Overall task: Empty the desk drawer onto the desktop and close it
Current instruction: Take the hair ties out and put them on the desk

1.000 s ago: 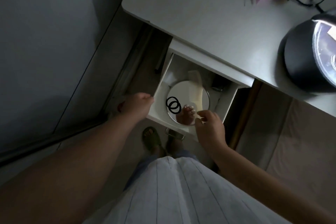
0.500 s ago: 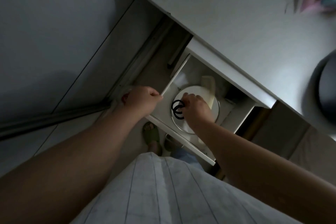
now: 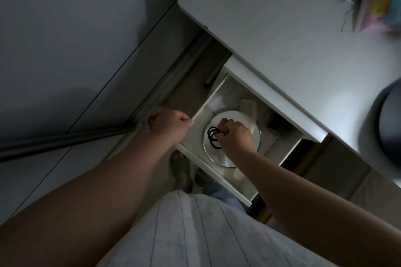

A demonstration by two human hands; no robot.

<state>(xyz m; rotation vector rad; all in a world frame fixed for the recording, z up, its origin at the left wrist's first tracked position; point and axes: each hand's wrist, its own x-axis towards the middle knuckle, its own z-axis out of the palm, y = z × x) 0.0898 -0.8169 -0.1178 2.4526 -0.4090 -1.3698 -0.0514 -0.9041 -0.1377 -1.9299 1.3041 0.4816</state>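
The white desk drawer (image 3: 282, 154) stands pulled open under the white desktop (image 3: 282, 28). Inside lies a round mirror (image 3: 209, 149) with a cream handle (image 3: 249, 107) pointing toward the desk. Black hair ties (image 3: 212, 135) rest on the mirror's left part. My right hand (image 3: 237, 135) is inside the drawer, fingers pinched on the hair ties. My left hand (image 3: 171, 124) is closed on the drawer's left front corner. A dark small object (image 3: 276, 124) sits in the drawer's far right, partly hidden.
A dark round lamp-like object (image 3: 386, 134) stands on the desktop's right edge. Colourful papers and clutter (image 3: 377, 0) lie at the desktop's far right. A grey wall is on the left. My sandalled foot (image 3: 180, 163) is on the floor below the drawer.
My right hand moved from the drawer's front edge onto the mirror and closed on the hair ties. The view shifted, so the desk sits further right. My left hand stayed at the corner.
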